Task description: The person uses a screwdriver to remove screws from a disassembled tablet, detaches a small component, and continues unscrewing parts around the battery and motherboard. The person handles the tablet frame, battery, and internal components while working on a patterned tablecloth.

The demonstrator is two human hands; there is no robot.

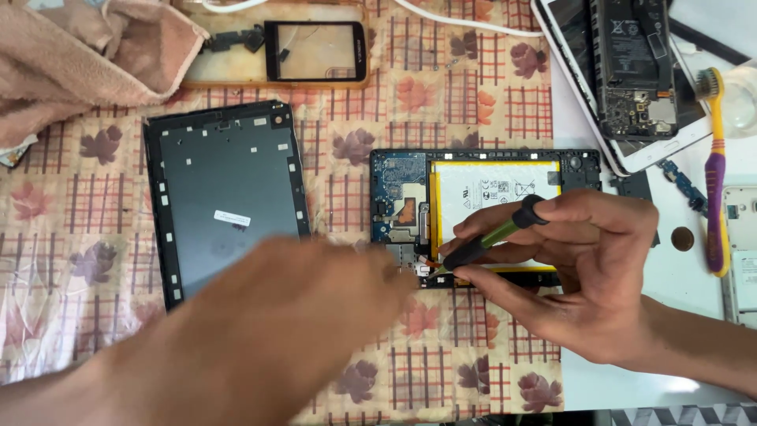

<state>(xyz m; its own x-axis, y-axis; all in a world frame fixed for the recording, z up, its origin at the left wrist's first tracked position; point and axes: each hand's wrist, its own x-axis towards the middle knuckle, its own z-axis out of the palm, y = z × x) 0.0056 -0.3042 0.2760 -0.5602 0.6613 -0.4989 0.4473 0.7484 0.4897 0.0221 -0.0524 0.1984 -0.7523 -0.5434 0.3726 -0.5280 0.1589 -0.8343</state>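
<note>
An opened tablet (402, 185) lies in the middle of the patterned tablecloth, its blue circuit board and white battery (493, 193) exposed. My right hand (583, 276) grips a screwdriver (493, 237) with a green and black handle, tip down at the tablet's lower edge near the battery's bottom left corner. My left hand (300, 315) is blurred, in front of the tablet's lower left corner; its fingers reach toward the screwdriver tip. Whether it holds anything cannot be seen.
The tablet's dark back cover (225, 193) lies to the left. A pink towel (87, 51) sits at the far left corner. A phone screen frame (315, 51) lies at the back. Right: a second opened device (631, 71), a yellow and purple toothbrush (716, 173), a coin (683, 238).
</note>
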